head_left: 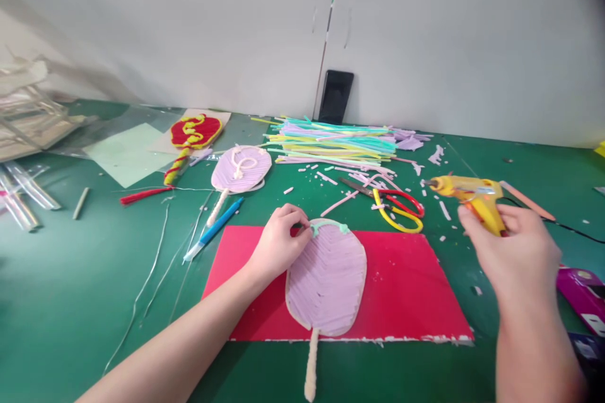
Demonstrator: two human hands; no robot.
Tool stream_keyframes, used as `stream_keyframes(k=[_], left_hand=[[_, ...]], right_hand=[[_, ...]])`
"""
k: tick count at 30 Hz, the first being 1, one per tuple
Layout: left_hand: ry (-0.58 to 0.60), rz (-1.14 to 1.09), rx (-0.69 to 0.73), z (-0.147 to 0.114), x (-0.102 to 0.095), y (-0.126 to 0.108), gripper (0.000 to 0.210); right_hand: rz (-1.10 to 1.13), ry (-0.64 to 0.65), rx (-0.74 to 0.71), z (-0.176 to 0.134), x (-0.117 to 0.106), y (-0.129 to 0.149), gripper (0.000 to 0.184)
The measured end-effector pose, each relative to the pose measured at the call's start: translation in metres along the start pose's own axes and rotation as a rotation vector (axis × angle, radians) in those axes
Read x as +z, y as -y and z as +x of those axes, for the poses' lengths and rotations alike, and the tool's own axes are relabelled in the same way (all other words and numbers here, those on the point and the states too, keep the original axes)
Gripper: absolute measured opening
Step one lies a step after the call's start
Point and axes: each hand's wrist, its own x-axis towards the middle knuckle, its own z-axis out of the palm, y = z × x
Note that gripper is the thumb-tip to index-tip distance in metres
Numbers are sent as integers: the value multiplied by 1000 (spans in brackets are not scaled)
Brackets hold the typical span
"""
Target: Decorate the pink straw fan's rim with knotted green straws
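A lilac hand fan with a cream rim and handle lies on a red board, its handle pointing toward me. Along its top edge runs a mint-green fuzzy strip with small curls. My left hand pinches the strip's left end against the fan's upper left edge; the fingertips partly hide that spot. Off to the right, my right hand grips a yellow hot glue gun, held above the table with its nozzle pointing left, apart from the fan.
Behind the board lie scissors and a pile of pastel strips with cut scraps. A second lilac fan, a blue pen and a red-yellow fan are left. A phone leans on the wall; a purple box sits right.
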Motion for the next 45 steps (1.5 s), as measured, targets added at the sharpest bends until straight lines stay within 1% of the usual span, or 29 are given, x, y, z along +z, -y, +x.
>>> stream_keyframes(k=[1,2,3,5,7,9,12,16,21,26,31,39,45], left_hand=[[4,7,-5,0,0,0,9],[10,15,-12,0,-1,-1,9],[17,23,-19,0,-1,-1,9],[27,36,-33,1,-2,-2,9],[37,43,-42,1,-3,-3,9],[44,44,-47,1,-4,-3,9],[37,39,-43,2,-4,-2,10],[41,32,-30,2,-3,0,10],[54,56,-59,2,-4,-1,11],[48,36,-89,2,-4,-1,11],[49,-37,-98,4,-4,2,12],[62,-31,-168,5,-4,2,11],[56,-23,-165,5,-3,4,10]], right_hand=[[51,-48,84,-9,-2,18,56],[88,-33,85,-19,-3,35,54],[112,-16,48,-30,-2,51,54],[152,88,-77,-50,5,73,53],[148,123,-162,-67,14,84,50],[142,143,-218,-80,23,87,47],[87,192,-239,-91,30,84,41],[5,182,-242,-99,29,81,40],[-17,157,-247,-106,26,80,40],[-5,115,-253,-111,26,81,39],[-14,101,-261,-114,27,85,34],[34,132,-267,-113,26,91,29],[58,151,-276,-112,25,93,26]])
